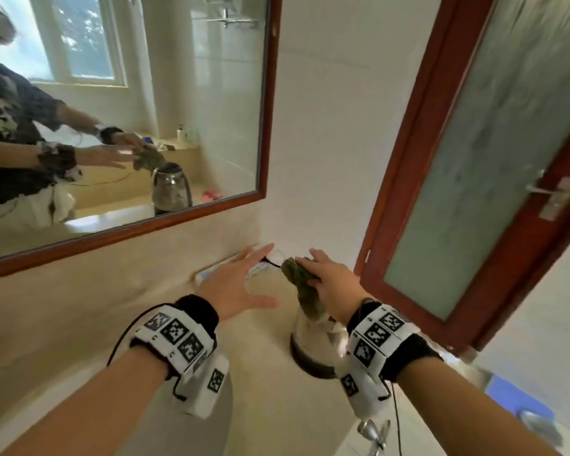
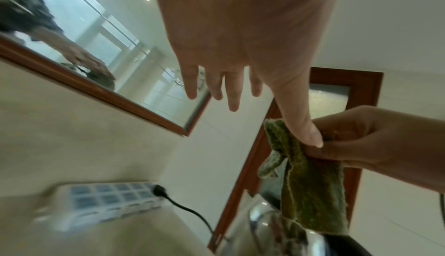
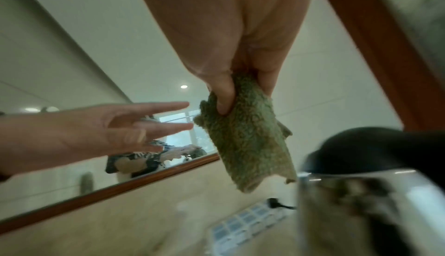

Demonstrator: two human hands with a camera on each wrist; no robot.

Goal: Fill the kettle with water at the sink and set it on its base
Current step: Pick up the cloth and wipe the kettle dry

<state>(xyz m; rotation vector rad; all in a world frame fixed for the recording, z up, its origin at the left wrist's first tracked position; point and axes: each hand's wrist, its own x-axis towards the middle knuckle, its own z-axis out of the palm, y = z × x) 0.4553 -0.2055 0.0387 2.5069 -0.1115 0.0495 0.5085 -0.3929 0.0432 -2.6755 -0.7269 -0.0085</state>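
Note:
A steel kettle (image 1: 313,343) with a black lid (image 3: 375,149) and black bottom stands on the beige counter (image 1: 264,406), under my right wrist. My right hand (image 1: 326,278) pinches a green cloth (image 1: 301,287) that hangs down over the kettle's top; the same cloth (image 3: 245,142) shows between thumb and fingers in the right wrist view. My left hand (image 1: 241,281) hovers to the left of the cloth with fingers spread and straight, holding nothing; its thumb (image 2: 303,123) lies in front of the cloth (image 2: 310,184). Whether the kettle sits on a base is hidden.
A white power strip (image 2: 106,203) with a black plug (image 2: 160,190) and cord lies against the back wall. A wood-framed mirror (image 1: 122,103) hangs on the left, a red-framed frosted glass door (image 1: 494,153) on the right. A chrome tap (image 1: 372,432) sits at the bottom edge.

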